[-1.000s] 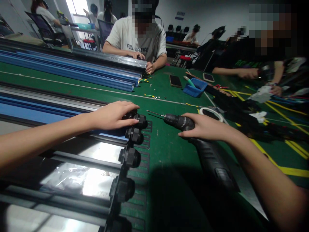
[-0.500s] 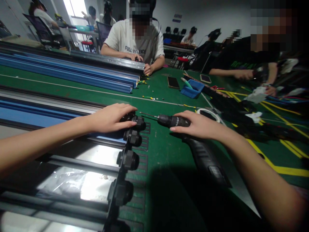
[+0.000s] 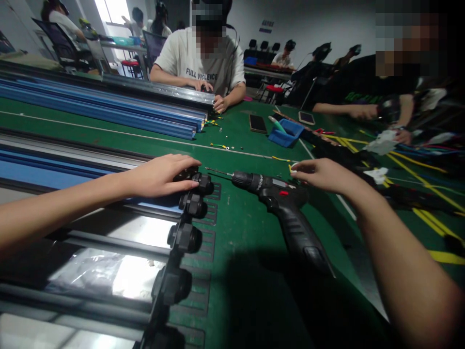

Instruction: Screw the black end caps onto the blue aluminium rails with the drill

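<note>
My left hand (image 3: 162, 175) rests on the near end of a blue and grey metal profile (image 3: 54, 172), its fingers and thumb closed about the farthest black cable gland (image 3: 203, 182). More glands run along that end plate toward me. A black cordless drill (image 3: 286, 203) lies on the green table, its thin bit pointing left at that gland. Just beyond the drill's rear is my right hand (image 3: 323, 174), off the tool. Its fingers and thumb curl in over a small white piece (image 3: 293, 167), mostly hidden by the hand.
Across the table a person handles a metal profile (image 3: 163, 87) beside long blue ones. A phone (image 3: 257, 123), a blue bin (image 3: 286, 133) and short yellow-green wires (image 3: 220, 146) lie beyond the drill. Another person and cable bundles (image 3: 363, 165) are at right.
My right hand has let go of the drill and moved right, behind it. The drill now lies by itself in nearly the same place. My left hand stays on the gland.
</note>
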A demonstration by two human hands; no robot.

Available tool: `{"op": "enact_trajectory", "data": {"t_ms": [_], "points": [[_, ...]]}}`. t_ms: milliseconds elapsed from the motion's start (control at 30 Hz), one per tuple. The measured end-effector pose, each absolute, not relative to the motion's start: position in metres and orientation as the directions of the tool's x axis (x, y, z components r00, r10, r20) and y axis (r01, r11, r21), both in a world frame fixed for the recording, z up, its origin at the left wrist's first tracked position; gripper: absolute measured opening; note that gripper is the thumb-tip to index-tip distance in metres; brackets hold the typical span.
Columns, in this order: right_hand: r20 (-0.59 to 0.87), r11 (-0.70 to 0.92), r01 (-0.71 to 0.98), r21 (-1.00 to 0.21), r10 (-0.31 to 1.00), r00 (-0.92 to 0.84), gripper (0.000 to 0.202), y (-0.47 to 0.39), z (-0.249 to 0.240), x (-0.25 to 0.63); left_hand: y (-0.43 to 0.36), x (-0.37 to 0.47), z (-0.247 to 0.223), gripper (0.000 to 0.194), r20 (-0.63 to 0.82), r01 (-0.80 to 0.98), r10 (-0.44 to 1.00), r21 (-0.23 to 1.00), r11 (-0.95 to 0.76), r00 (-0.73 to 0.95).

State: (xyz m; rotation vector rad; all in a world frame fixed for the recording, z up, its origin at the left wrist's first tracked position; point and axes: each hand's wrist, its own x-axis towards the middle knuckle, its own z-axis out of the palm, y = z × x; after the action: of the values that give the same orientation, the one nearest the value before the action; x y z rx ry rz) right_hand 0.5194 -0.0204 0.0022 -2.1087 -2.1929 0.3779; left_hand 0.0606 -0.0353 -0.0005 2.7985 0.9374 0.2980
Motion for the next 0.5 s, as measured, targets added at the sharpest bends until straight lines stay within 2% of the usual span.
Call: {"op": "enact_trajectory", "data": {"t_ms": [133,233,400,500], "points": [[-0.102,0.159,0.955,-0.249,0.977,-0.190,0.041,-0.016,-0.007,0.510,-0.034,0.063,-0.001,0.060,0.133,0.588,0.628,0.247,-0.770,0.767],[-0.113,0.201,0.942,-0.268,0.965,-0.238,0.035,-0.011,-0.011,0.507,-0.034,0.065,-0.003,0.062,0.150,0.625,0.672,0.265,-0.734,0.725],[-0.122,0.200,0.948,-0.249,0.964,-0.236,0.022,0.003,-0.021,0.507,-0.037,0.068,-0.006,0.062,0.199,0.643,0.702,0.290,-0.709,0.684],[-0.051,0.198,0.950,-0.241,0.975,-0.216,0.019,0.008,-0.018,0.500,-0.039,0.070,-0.005,0.059,0.205,0.646,0.705,0.291,-0.706,0.679]]}}
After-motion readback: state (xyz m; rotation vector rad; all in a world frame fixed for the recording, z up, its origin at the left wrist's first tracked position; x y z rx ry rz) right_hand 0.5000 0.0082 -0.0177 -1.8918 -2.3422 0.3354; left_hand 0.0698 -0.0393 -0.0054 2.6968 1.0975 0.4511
